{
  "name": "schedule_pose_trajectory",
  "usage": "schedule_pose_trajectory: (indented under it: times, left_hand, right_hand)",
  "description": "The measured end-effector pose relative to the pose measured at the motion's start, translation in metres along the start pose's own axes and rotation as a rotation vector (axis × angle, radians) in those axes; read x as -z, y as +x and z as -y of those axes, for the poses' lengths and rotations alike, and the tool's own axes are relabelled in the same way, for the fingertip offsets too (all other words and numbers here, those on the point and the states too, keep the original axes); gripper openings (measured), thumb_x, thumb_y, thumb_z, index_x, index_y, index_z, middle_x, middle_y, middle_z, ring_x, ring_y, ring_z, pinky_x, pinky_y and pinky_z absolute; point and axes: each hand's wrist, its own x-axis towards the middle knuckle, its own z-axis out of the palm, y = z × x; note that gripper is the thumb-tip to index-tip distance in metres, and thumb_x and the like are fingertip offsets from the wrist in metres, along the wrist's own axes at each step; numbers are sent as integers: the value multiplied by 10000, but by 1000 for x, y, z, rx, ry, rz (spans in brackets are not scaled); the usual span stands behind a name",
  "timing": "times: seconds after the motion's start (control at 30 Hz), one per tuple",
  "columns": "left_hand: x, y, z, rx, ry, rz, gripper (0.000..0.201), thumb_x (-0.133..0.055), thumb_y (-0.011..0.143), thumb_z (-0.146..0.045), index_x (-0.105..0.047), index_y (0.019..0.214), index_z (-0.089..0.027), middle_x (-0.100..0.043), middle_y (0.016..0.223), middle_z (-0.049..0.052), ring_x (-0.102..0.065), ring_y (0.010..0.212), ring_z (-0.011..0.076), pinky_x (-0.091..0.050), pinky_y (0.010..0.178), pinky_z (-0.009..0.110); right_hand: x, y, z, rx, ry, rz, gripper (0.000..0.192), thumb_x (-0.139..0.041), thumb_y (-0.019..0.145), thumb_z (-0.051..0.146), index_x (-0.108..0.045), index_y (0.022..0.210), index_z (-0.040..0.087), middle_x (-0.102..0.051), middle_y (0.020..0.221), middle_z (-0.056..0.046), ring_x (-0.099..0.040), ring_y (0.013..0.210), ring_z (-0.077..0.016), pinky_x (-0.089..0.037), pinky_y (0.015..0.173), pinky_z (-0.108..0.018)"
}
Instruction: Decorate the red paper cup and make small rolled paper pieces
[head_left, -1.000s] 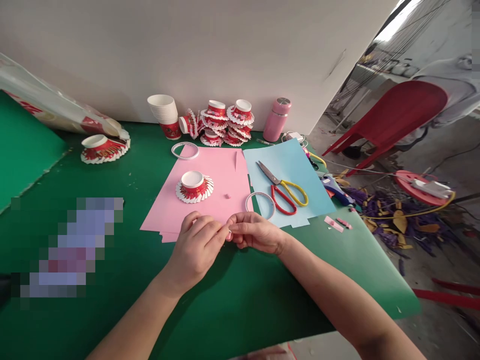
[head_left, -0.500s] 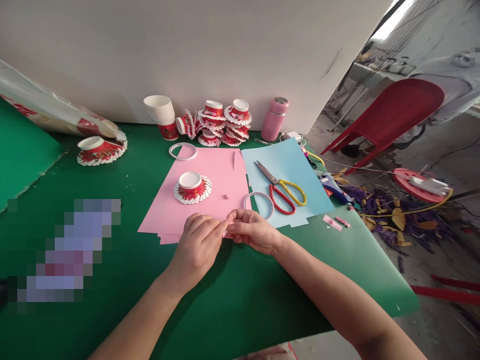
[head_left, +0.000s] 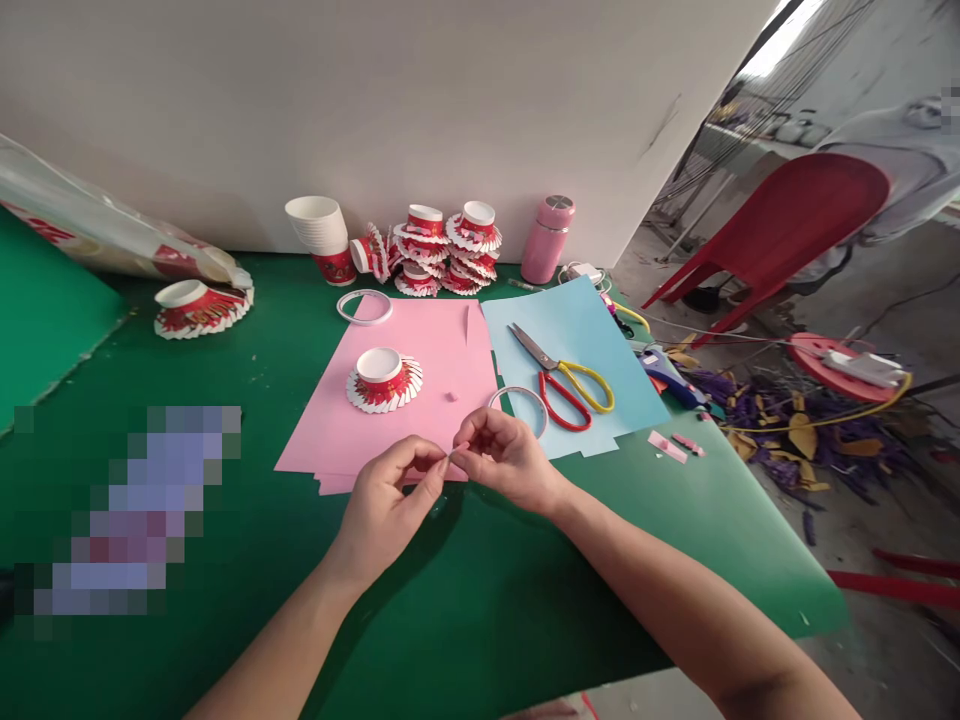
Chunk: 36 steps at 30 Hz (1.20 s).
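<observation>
Over the near edge of the pink paper (head_left: 322, 420), my left hand (head_left: 394, 505) and my right hand (head_left: 506, 462) meet fingertip to fingertip. Between my right thumb and forefinger is a small pink paper strip (head_left: 462, 447). The left thumb and forefinger pinch its other end, mostly hidden by the fingertips. Just beyond lies a tiny pink roll (head_left: 452, 397). A red and white paper cup with a fringed, fanned-out rim (head_left: 379, 378) stands upside down on the pink paper.
Scissors (head_left: 559, 375) rest on blue paper (head_left: 630, 390), beside a tape roll (head_left: 519, 408); another roll (head_left: 364, 307) lies farther left. Fringed cups (head_left: 450, 250), stacked cups (head_left: 322, 240) and a pink flask (head_left: 548, 240) line the wall. Pink scraps (head_left: 667, 446) lie right.
My left hand's fingers have opened out from a folded-over posture into a thumb-and-forefinger pinch. The pink strip shows more clearly between my hands. The view has shifted slightly.
</observation>
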Motion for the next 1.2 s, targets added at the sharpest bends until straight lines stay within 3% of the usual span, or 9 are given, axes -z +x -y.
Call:
schedule_pose_trajectory:
  times: [0.13,0.3,0.5,0.73,0.83,0.97,1.07,1.2]
  left_hand:
    - [-1,1,3,30,-59,-38,155,-575,803,-317,-603,723,-187,-597,647,-17,-577,625,109,-489,601,197]
    - [0,3,10,109,-246,-41,148,-613,786,-314,-622,725,-180,-586,628,-24,-561,622,98,-475,611,195]
    - [-1,3,11,153,-342,-53,154,-648,761,-303,-634,707,-160,-596,634,-16,-548,608,93,-468,595,199]
    - [-4,2,11,112,-318,-92,142,-644,768,-307,-628,736,-170,-618,670,-17,-586,657,104,-496,643,205]
    - [-5,1,13,75,-248,-97,142,-620,787,-309,-621,755,-171,-625,691,-9,-595,666,116,-506,637,215]
    - [-5,0,12,1,-104,-116,127,-595,799,-299,-615,801,-174,-633,719,1,-613,656,126,-524,615,224]
    - [-3,-1,9,-145,64,-167,99,-576,804,-254,-615,858,-181,-642,798,16,-626,708,135,-534,646,233]
    - [-2,-1,7,-354,290,-221,75,-552,804,-177,-627,803,-181,-640,768,15,-611,710,126,-514,647,215]
  right_hand:
    - [1,-1,-1,32,-57,-16,197,-665,729,296,-542,814,168,-526,680,26,-472,559,-66,-399,532,-209]
    - [2,-2,0,-11,-38,34,326,-655,749,360,-553,983,158,-574,754,-9,-567,659,-107,-473,631,-259]
    - [-4,-1,-1,-29,186,118,285,-659,749,414,-541,799,160,-600,680,7,-598,624,-102,-511,642,-261]
    - [-10,-1,-6,-103,280,20,318,-708,685,421,-540,763,162,-574,681,22,-598,608,-102,-515,626,-261]
    - [-11,-3,-3,-44,166,7,286,-640,741,424,-511,766,169,-559,677,18,-579,609,-104,-497,610,-258]
    - [-9,-5,3,42,-194,-13,177,-537,807,337,-494,780,168,-498,625,27,-466,542,-82,-413,515,-215]
    - [-7,-5,4,85,-374,-32,130,-502,813,289,-502,784,162,-470,600,32,-409,528,-79,-359,484,-202]
    - [-7,-6,1,112,-448,-23,90,-495,800,246,-507,778,159,-504,598,24,-436,544,-85,-369,501,-203]
